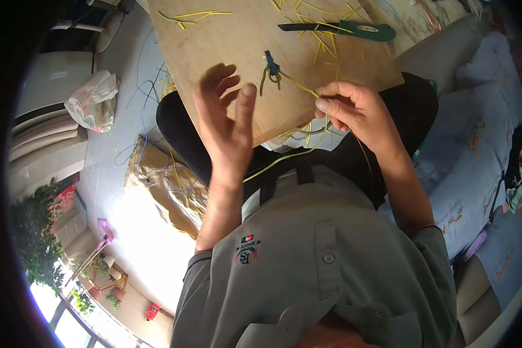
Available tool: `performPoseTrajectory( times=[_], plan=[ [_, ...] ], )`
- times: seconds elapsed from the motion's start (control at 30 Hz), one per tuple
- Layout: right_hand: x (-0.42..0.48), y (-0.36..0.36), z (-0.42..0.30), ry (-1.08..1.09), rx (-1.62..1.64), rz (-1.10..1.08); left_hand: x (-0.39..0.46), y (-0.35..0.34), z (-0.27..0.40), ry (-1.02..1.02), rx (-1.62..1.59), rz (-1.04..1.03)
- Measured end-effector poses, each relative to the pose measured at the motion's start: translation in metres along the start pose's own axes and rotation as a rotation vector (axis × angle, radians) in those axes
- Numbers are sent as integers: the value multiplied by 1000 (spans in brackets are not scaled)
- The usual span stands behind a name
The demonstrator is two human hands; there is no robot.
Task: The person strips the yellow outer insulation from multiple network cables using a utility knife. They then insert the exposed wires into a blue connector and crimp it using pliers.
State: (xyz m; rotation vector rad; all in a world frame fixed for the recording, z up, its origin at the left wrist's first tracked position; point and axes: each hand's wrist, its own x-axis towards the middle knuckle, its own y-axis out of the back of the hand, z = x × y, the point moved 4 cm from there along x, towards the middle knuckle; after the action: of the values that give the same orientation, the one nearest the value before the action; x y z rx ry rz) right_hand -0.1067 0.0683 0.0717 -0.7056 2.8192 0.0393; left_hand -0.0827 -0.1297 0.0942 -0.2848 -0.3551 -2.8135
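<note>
My right hand (352, 104) pinches a yellow-green wire (300, 84) between thumb and fingers. One end of that wire runs to a small twisted piece (272, 68) of dark blue and olive wire over the wooden board (226, 43). Two short olive ends hang from this piece, beside a small loop. My left hand (226, 117) is raised left of it, fingers apart and holding nothing. Below my right hand, a yellow-green length (282, 158) curves across my lap, and a thin brownish strand (365, 152) hangs down.
A green utility knife (365, 30), its dark blade out, lies on the board among yellow wire offcuts (324, 45). Loose blue wire (145, 117) tangles on the floor beside a brown sack (156, 169). A plastic bag (93, 102) stands farther left; blue fabric (452, 152) covers the right side.
</note>
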Motion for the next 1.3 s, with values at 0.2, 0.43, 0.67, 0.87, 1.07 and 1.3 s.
performPoseTrajectory(
  times=[0.2,0.43,0.67,0.87,1.07,1.3],
  plan=[
    [-8,-6,-8,85,-151,63,14,-31,-22,531,-448,-430],
    [-17,-3,-14,9,176,-77,16,-52,-27,608,-661,-510],
    [-16,1,13,-30,243,-16,18,-61,-9,358,-406,-343],
    [-5,-3,5,122,-155,111,24,-61,-21,407,-329,-361],
    [-2,-12,-12,380,-678,351,27,-60,-9,350,-191,-322],
    [2,-9,-8,254,-596,324,26,-59,-3,195,-76,-219]
  ],
)
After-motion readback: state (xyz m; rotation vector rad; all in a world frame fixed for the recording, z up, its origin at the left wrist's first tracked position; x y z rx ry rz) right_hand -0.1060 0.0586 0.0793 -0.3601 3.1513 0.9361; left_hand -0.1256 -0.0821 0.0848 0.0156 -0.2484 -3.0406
